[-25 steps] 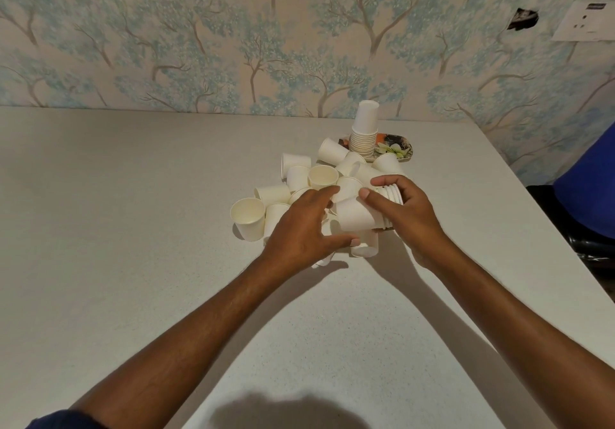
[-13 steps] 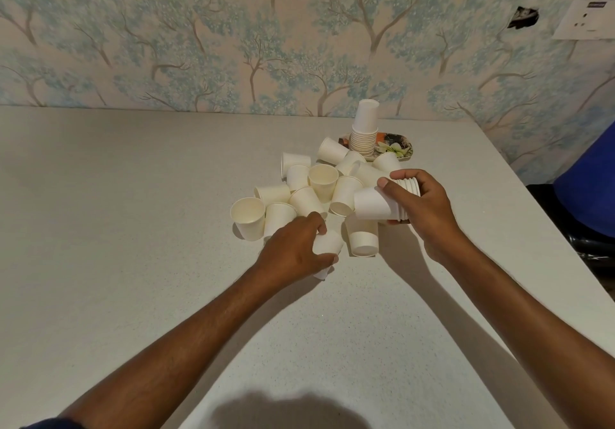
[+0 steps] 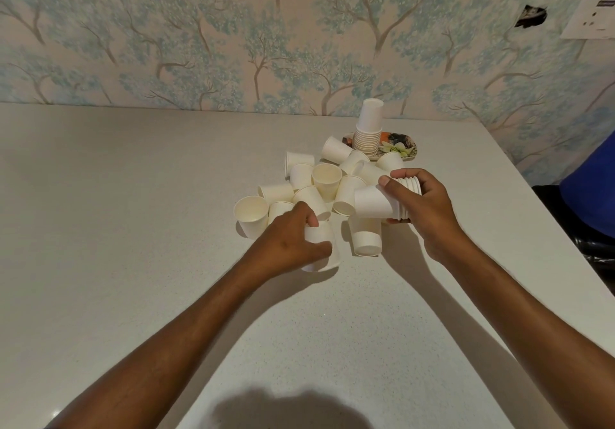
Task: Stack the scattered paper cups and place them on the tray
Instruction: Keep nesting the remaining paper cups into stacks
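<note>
Several white paper cups (image 3: 327, 180) lie scattered in a heap at the middle of the pale table (image 3: 133, 229). My right hand (image 3: 422, 209) grips a short nested stack of cups (image 3: 379, 201) on its side, just right of the heap. My left hand (image 3: 293, 242) curls round a single cup (image 3: 321, 245) at the heap's near edge. Beyond the heap a patterned tray (image 3: 399, 144) carries a tall upside-down stack of cups (image 3: 368, 127).
The floral wallpapered wall (image 3: 233, 36) runs along the table's far edge. A blue object (image 3: 592, 189) and a dark seat (image 3: 572, 215) stand off the table's right edge. One cup (image 3: 366, 239) lies on its side between my hands.
My left hand left the held stack, dropped to the heap's near edge and took hold of a single cup. My right hand drew its stack slightly right.
</note>
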